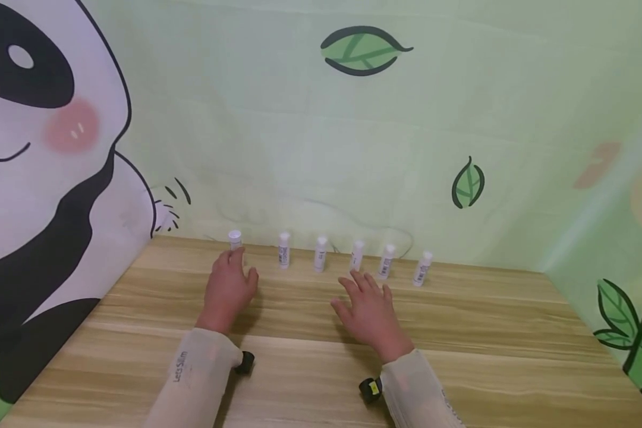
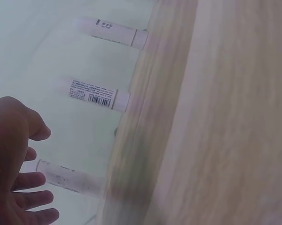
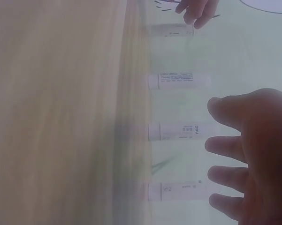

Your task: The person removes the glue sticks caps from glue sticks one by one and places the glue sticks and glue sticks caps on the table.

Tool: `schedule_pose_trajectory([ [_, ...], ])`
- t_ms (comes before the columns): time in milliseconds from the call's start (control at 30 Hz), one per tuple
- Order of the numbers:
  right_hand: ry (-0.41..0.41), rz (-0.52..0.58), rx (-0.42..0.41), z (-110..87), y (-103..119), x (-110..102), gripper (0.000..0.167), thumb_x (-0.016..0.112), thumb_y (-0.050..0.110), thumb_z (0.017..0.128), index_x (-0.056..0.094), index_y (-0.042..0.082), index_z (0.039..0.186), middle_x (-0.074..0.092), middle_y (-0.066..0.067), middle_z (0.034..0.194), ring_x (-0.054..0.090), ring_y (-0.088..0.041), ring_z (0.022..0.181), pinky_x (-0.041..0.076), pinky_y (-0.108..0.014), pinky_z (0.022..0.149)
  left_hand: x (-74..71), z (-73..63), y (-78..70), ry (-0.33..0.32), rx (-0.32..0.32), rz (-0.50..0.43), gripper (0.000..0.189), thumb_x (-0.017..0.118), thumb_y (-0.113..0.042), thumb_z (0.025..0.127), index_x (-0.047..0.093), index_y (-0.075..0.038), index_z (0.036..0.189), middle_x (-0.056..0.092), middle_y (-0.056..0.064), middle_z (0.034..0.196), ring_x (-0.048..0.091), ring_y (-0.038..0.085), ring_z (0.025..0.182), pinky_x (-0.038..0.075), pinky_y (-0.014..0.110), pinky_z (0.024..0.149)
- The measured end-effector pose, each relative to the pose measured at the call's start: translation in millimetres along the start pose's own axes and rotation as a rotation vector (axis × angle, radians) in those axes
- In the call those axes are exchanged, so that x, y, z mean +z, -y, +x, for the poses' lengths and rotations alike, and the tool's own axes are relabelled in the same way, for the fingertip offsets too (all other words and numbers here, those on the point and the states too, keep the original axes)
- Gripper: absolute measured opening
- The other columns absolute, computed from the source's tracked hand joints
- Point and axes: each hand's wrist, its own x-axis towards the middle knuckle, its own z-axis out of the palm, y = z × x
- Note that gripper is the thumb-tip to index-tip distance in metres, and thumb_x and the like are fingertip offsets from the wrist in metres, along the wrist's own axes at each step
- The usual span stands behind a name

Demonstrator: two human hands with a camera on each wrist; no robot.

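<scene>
Several white glue sticks stand upright in a row along the table's back edge. My left hand (image 1: 227, 291) reaches to the leftmost glue stick (image 1: 235, 237), its fingers overlapping the lower part. In the left wrist view, the thumb is apart from the fingers, and that stick's seam is near its top. On the neighbouring glue stick (image 2: 97, 93), the seam is near the table and a barcode shows. My right hand (image 1: 373, 309) hovers with spread fingers before the glue stick (image 1: 356, 254) fourth from the left and the glue stick (image 1: 386, 261) beside it, holding nothing.
A wood-grain table (image 1: 310, 368) spans the view. Behind it hangs a pale green cloth backdrop (image 1: 257, 119) with a panda and leaves. The third glue stick (image 1: 320, 255) and the rightmost glue stick (image 1: 422, 269) stand apart from both hands. Each wrist wears a black strap-on device (image 1: 371, 389).
</scene>
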Motion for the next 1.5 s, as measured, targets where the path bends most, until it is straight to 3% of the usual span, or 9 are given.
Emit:
schedule_pose_trajectory([
  [267, 0.015, -0.005, -0.02, -0.2, 2.2, 2.2, 0.051, 0.052, 0.046, 0.097, 0.052, 0.016, 0.138, 0.042, -0.012, 0.151, 0.036, -0.038, 0.14, 0.027, -0.07, 0.107, -1.3, 3.5, 6.8, -0.006, -0.047, -0.062, 0.054, 0.053, -0.022, 0.094, 0.041, 0.004, 0.14, 0.046, 0.032, 0.133, 0.05, 0.046, 0.116, 0.045, 0.06, 0.095],
  [600, 0.012, -0.011, -0.023, -0.3, 3.0, 4.2, 0.048, 0.055, 0.042, 0.096, 0.053, 0.017, 0.136, 0.043, -0.011, 0.15, 0.037, -0.039, 0.139, 0.027, -0.069, 0.106, -2.3, 11.2, 17.4, -0.066, -0.08, -0.127, 0.051, 0.052, -0.022, 0.094, 0.043, 0.003, 0.137, 0.049, 0.03, 0.128, 0.052, 0.044, 0.112, 0.044, 0.058, 0.093],
  [833, -0.002, -0.013, -0.025, -0.5, 1.1, 3.9, 0.047, 0.057, 0.041, 0.095, 0.054, 0.017, 0.136, 0.043, -0.011, 0.15, 0.038, -0.039, 0.139, 0.028, -0.069, 0.105, -3.9, 15.0, 18.3, -0.047, -0.13, -0.144, 0.052, 0.052, -0.023, 0.095, 0.041, 0.003, 0.138, 0.047, 0.03, 0.133, 0.049, 0.045, 0.12, 0.041, 0.058, 0.101],
  [1033, -0.002, -0.003, -0.031, -0.3, 1.2, 4.2, 0.046, 0.058, 0.04, 0.095, 0.054, 0.016, 0.135, 0.044, -0.012, 0.149, 0.038, -0.039, 0.138, 0.028, -0.069, 0.105, -3.6, 18.1, 22.7, -0.02, -0.216, -0.236, 0.056, 0.053, -0.025, 0.095, 0.038, 0.001, 0.142, 0.046, 0.028, 0.138, 0.047, 0.044, 0.125, 0.04, 0.058, 0.103],
  [1333, -0.003, -0.016, -0.023, -0.7, -2.1, 3.8, 0.047, 0.057, 0.041, 0.095, 0.054, 0.018, 0.135, 0.044, -0.011, 0.149, 0.039, -0.037, 0.138, 0.029, -0.068, 0.105, -2.7, 27.9, 26.7, 0.0, -0.326, -0.409, 0.057, 0.05, -0.03, 0.096, 0.036, -0.003, 0.144, 0.054, 0.026, 0.127, 0.056, 0.038, 0.109, 0.048, 0.047, 0.087],
  [1500, 0.002, -0.009, -0.026, 0.2, -3.0, 1.6, 0.047, 0.056, 0.041, 0.096, 0.054, 0.017, 0.136, 0.044, -0.011, 0.149, 0.039, -0.036, 0.138, 0.029, -0.068, 0.106, -5.9, 37.3, 23.2, 0.054, -0.415, -0.505, 0.06, 0.048, -0.035, 0.098, 0.032, -0.007, 0.148, 0.059, 0.023, 0.123, 0.061, 0.029, 0.097, 0.049, 0.034, 0.076],
])
